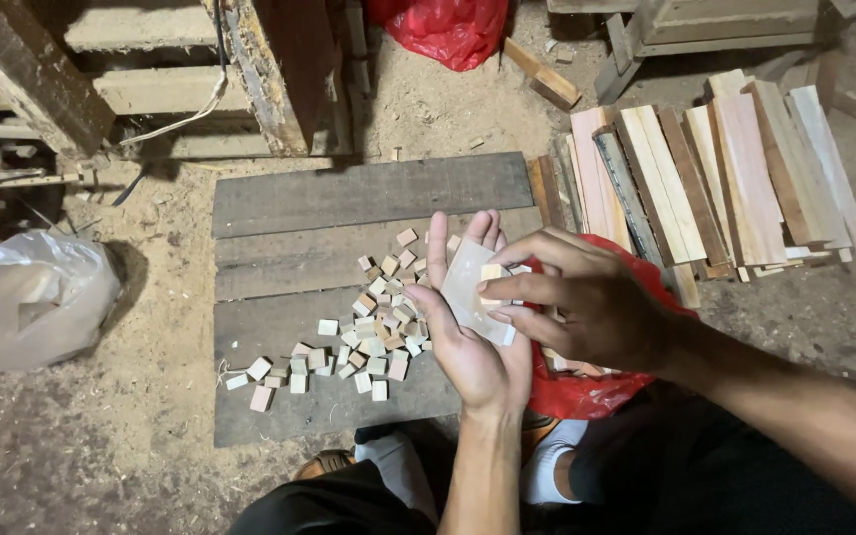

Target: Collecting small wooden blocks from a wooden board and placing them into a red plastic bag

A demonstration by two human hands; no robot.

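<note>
Hands are holding a block and a bag.
The left hand (473, 337), open flat, is cradling a small clear plastic bag (476, 289); the right hand (587, 302) is pinching a little pale wooden block (492, 272).

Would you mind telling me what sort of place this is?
Probably a small woodworking shop: sawdust covers the floor, cut wooden slats are stacked nearby, and many small wooden blocks lie on a plank platform.

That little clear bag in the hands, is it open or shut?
Open, as far as it shows: the right hand pushes a small wooden block into the mouth of the small clear bag, which lies on the left hand.
</note>
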